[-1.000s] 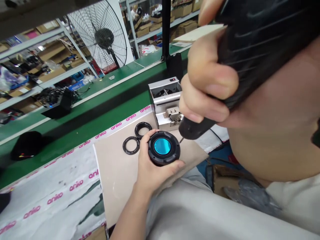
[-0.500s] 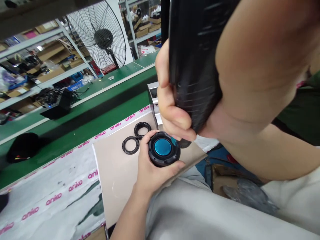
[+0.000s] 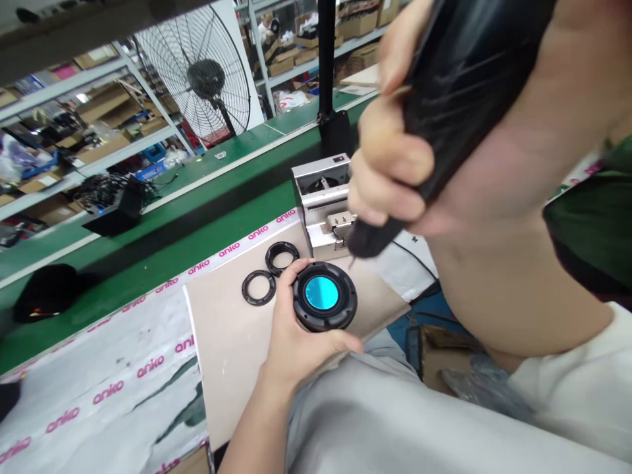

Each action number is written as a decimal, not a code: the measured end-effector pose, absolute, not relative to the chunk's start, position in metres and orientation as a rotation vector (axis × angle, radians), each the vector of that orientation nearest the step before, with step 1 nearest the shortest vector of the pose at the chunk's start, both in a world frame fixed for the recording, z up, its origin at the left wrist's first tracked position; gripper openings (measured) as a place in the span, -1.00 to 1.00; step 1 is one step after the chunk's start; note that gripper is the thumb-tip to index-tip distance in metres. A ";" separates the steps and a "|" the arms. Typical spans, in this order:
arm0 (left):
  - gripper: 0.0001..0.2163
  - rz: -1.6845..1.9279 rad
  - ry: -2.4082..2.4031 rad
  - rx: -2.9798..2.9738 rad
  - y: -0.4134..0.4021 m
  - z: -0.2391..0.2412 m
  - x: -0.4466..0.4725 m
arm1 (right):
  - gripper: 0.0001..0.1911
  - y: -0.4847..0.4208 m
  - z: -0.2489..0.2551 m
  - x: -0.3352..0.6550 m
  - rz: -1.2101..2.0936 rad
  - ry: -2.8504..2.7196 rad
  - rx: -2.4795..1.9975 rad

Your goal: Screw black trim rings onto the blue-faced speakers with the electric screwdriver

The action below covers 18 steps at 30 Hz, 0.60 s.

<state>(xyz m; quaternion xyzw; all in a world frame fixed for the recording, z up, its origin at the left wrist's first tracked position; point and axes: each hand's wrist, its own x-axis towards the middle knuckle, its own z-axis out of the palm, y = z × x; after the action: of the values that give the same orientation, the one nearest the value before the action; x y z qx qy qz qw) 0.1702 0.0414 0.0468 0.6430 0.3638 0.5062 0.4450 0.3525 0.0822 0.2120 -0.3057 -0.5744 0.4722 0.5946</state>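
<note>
My left hand (image 3: 296, 336) is wrapped round a black round speaker-like part (image 3: 302, 313) with a shiny blue disc at its centre, held on a brown board (image 3: 232, 368). In my right hand (image 3: 390, 158) is a black electric screwdriver (image 3: 459, 99), tilted down to the left and partly blurred. Its thin tip is just right of the round part's upper rim, apart from it as far as I can see. Two loose black rings (image 3: 258, 288) lie left of the part, one of them partly behind my left fingers.
A metal screw feeder (image 3: 320, 197) stands behind the board, partly covered by my right hand. White paper with pink print (image 3: 123, 375) covers the bench to the left. Beyond the green bench (image 3: 197, 210) are a large fan (image 3: 202, 76) and shelves of boxes (image 3: 99, 105).
My right hand has moved the screwdriver up and right, away from the round part, uncovering the screw feeder. My left hand keeps its grip nearly in place.
</note>
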 end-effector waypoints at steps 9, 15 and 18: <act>-0.17 1.216 0.920 1.587 0.038 0.050 0.171 | -0.34 0.146 0.124 0.362 0.727 -1.029 -0.786; -0.17 1.215 0.918 1.580 0.038 0.049 0.171 | -0.27 0.143 0.118 0.365 0.880 -1.082 -0.803; -0.14 1.215 0.932 1.578 0.037 0.048 0.171 | -0.39 0.128 0.138 0.364 0.909 -1.049 -0.745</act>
<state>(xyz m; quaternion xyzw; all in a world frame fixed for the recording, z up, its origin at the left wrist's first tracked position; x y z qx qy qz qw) 0.1713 0.0371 0.0483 0.6393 0.3775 0.4925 0.4541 0.3644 0.1283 0.1381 -0.3351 -0.4718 0.4091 0.7055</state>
